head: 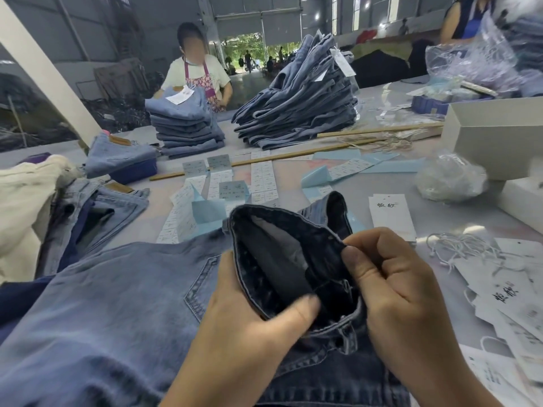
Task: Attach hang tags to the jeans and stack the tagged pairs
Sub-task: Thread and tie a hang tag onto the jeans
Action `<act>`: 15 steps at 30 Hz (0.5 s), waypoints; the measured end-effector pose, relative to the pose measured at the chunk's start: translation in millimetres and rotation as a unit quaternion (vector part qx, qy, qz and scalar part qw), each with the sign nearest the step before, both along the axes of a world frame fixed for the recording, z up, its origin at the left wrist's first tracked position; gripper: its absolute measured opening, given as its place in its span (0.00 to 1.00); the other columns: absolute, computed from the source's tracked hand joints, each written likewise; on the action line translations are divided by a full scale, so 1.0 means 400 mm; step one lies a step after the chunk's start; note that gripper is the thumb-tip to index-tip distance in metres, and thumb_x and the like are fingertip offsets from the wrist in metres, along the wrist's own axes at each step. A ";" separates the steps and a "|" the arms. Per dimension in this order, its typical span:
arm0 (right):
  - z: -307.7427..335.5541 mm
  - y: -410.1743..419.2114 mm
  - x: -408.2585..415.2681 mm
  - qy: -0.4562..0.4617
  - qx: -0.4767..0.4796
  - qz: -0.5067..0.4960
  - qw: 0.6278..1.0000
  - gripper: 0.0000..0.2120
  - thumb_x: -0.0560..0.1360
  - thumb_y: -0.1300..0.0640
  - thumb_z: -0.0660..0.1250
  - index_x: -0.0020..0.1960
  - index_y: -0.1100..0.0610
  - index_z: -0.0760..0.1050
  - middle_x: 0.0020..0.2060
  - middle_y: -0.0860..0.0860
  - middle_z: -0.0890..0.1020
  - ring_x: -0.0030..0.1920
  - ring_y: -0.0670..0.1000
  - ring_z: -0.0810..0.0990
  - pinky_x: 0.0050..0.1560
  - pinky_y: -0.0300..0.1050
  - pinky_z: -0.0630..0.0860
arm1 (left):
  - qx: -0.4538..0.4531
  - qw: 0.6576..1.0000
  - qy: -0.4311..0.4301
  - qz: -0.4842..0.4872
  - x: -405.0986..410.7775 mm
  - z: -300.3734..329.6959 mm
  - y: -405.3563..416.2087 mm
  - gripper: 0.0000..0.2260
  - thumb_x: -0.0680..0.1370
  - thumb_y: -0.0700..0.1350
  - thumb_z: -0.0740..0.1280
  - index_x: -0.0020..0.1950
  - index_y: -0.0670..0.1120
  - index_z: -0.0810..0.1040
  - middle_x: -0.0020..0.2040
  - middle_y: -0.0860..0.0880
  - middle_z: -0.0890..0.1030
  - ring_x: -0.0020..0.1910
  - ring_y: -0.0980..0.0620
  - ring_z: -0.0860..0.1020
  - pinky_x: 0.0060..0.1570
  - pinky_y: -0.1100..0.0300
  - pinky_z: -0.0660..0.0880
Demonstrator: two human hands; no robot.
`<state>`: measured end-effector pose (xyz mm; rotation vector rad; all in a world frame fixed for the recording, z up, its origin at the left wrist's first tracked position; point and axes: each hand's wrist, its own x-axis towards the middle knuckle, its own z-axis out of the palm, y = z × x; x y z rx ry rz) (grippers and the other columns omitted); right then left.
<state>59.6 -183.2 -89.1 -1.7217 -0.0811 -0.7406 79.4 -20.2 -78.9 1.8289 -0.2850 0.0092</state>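
A pair of blue jeans [117,295] lies across the near table with its waistband lifted and folded open, dark inside showing. My left hand [249,327] grips the near side of the waistband, thumb laid over the inner edge. My right hand [393,289] pinches the far edge of the waistband between thumb and curled fingers. White hang tags [392,215] lie just beyond my right hand. More hang tags [511,292] with white strings [458,245] are spread at the right. A tall stack of folded jeans [302,104] and a shorter stack [185,124] stand at the back.
Sticker label sheets [235,183] and pale blue backing paper cover the table's middle. Two long wooden sticks [293,154] lie beyond them. White boxes [493,133] and a crumpled plastic bag [449,177] sit at right. Unfolded jeans [97,210] and cream cloth are piled left. A person stands behind the shorter stack.
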 end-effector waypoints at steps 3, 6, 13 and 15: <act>0.011 0.008 0.001 -0.021 -0.071 0.042 0.996 0.02 0.75 0.54 0.65 0.44 0.47 0.75 0.34 0.47 0.78 0.36 0.46 0.76 0.36 0.34 0.70 | -0.032 0.998 0.051 -0.002 0.036 0.041 0.006 0.31 0.56 0.72 0.76 0.55 0.62 0.76 0.50 0.55 0.85 0.51 0.53 0.84 0.54 0.47 0.78; 0.018 0.026 -0.001 -0.034 -0.160 0.067 0.984 0.03 0.75 0.49 0.64 0.48 0.45 0.76 0.39 0.42 0.78 0.43 0.47 0.77 0.44 0.34 0.70 | -0.034 0.997 0.069 0.003 0.062 0.061 -0.003 0.21 0.62 0.65 0.76 0.49 0.56 0.79 0.43 0.53 0.85 0.45 0.51 0.84 0.50 0.47 0.78; -0.001 0.000 -0.002 0.001 -0.062 0.036 0.997 0.09 0.74 0.59 0.66 0.44 0.46 0.80 0.39 0.43 0.82 0.41 0.47 0.80 0.40 0.33 0.73 | -0.149 0.978 0.134 0.063 0.081 0.013 0.015 0.05 0.75 0.34 0.67 0.47 0.40 0.80 0.40 0.37 0.84 0.36 0.39 0.83 0.29 0.49 0.80; -0.007 -0.020 -0.001 0.030 -0.049 0.002 0.998 0.14 0.74 0.67 0.67 0.45 0.47 0.80 0.39 0.44 0.81 0.40 0.46 0.80 0.38 0.32 0.73 | -0.176 0.971 0.149 0.068 0.080 0.003 0.018 0.05 0.77 0.32 0.64 0.49 0.37 0.78 0.38 0.38 0.83 0.32 0.41 0.83 0.25 0.53 0.78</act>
